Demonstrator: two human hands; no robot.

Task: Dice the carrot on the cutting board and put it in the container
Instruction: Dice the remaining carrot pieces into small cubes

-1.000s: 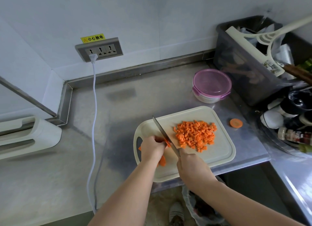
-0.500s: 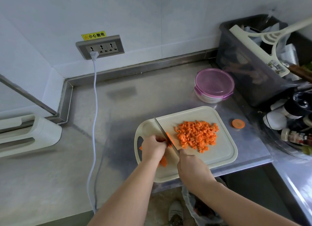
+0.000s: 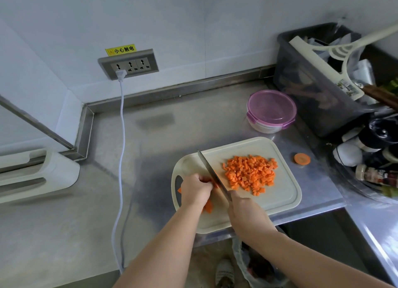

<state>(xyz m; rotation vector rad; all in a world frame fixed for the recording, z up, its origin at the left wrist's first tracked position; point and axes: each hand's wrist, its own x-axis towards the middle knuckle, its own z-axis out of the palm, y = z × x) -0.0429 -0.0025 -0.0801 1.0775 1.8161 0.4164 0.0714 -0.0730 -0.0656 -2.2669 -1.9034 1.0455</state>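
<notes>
Head view, lower centre: your left hand (image 3: 197, 189) gripping carrot remnant (image 3: 208, 206) on cutting board (image 3: 280, 197); right hand (image 3: 245, 214) clamping knife (image 3: 212, 173), blade barely shifting since last second; diced pile (image 3: 251, 174) not growing, dicing continuing. Upper right: lidded container (image 3: 270, 111) waiting.

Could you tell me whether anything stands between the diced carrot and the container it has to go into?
Yes: the purple lid covers the container; nothing else lies between it and the diced carrot.
</notes>
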